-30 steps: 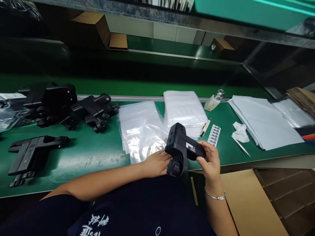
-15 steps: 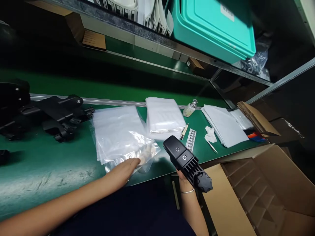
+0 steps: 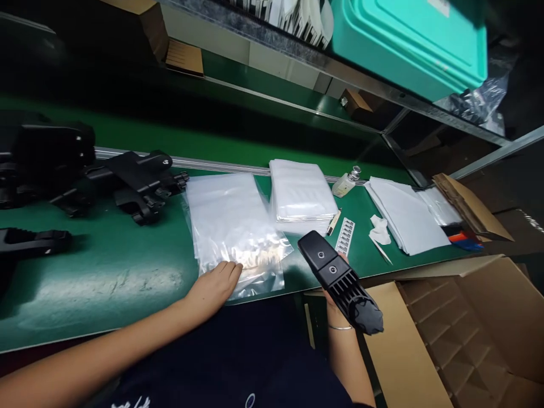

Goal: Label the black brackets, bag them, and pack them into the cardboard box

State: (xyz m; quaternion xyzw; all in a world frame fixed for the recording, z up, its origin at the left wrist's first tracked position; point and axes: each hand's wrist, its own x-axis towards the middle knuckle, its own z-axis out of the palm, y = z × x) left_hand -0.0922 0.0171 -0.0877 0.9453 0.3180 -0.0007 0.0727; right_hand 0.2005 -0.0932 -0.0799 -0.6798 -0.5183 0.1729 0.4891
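Observation:
My left hand is at the near edge of a pile of clear plastic bags, its fingers curled closed on the top bag; the fingertips are partly hidden. My right hand grips a long black plastic part with two screws and a ribbed section, held tilted above the bench's front edge. Most of the right fingers are behind that part. Just beyond it lie a strip of printed labels and a small pen-like tool.
More black parts lie on the left. A stack of white bags, a small bottle, tweezers and white sheets are on the green bench. An open carton stands right; a turquoise bin sits on the shelf above.
The view has shifted, so the bench things appear further right. My left fingers have curled in at the bags' near edge. My right hand keeps its hold on the black part.

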